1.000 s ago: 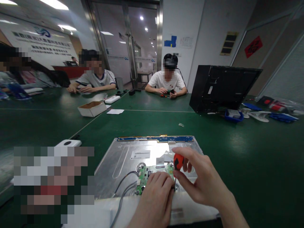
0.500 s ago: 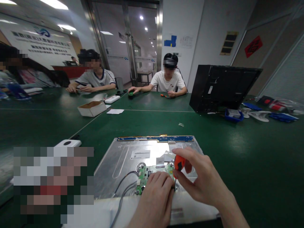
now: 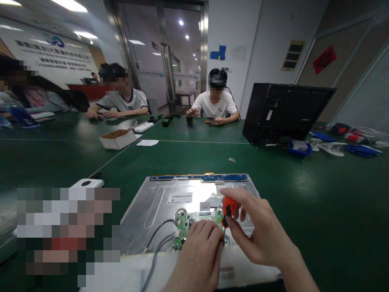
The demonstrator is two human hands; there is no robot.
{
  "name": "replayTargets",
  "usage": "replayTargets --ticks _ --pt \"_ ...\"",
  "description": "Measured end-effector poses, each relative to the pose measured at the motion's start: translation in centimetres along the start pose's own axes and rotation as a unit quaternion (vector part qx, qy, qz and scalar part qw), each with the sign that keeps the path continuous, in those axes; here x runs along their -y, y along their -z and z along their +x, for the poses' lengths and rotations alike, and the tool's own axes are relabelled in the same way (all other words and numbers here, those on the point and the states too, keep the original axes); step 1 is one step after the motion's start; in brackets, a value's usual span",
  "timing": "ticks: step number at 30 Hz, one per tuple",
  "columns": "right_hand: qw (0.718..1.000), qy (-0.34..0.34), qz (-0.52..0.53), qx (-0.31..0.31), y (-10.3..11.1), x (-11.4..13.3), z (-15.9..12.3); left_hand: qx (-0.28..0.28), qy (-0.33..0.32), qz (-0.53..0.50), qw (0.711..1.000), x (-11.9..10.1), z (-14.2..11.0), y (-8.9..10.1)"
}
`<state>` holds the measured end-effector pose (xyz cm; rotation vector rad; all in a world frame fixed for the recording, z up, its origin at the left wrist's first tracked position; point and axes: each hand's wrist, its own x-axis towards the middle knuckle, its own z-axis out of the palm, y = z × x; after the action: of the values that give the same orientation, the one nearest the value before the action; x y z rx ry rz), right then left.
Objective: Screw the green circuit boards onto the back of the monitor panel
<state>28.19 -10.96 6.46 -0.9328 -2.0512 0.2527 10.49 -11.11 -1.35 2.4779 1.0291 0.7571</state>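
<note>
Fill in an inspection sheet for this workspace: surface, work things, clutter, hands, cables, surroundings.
Surface: green table with thin pale seams.
Work things: metal panel lying flat, green circuit board on it; orange-and-black screwdriver upright at the board's right side, tip hard to make out.
Clutter: open box, white paper, blue tray.
Hands: left hand over the board, fingertips' undersides hidden; right hand grips the screwdriver.
Cables: black cable and gray cable at the board's left.
Surroundings: black monitor-like unit at right, seated people, glass doors.
</note>
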Motion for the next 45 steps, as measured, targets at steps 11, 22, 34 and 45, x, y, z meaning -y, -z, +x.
replayTargets --ticks 11,22,34,45 --pt "0.999 0.009 -0.048 -0.015 -0.15 -0.23 -0.18 0.012 0.008 0.002 1.0 -0.06 0.11 0.27" --pt "1.0 0.0 -0.021 0.005 0.12 -0.05 0.03 0.004 0.003 0.009 1.0 -0.04 0.05 0.09" --pt "1.0 0.009 -0.021 -0.017 -0.01 -0.13 -0.09 0.013 0.007 0.006 1.0 -0.16 0.08 0.33" --pt "0.998 0.008 -0.067 -0.008 -0.07 -0.3 -0.34 0.002 0.003 0.017 1.0 -0.18 -0.02 0.23"
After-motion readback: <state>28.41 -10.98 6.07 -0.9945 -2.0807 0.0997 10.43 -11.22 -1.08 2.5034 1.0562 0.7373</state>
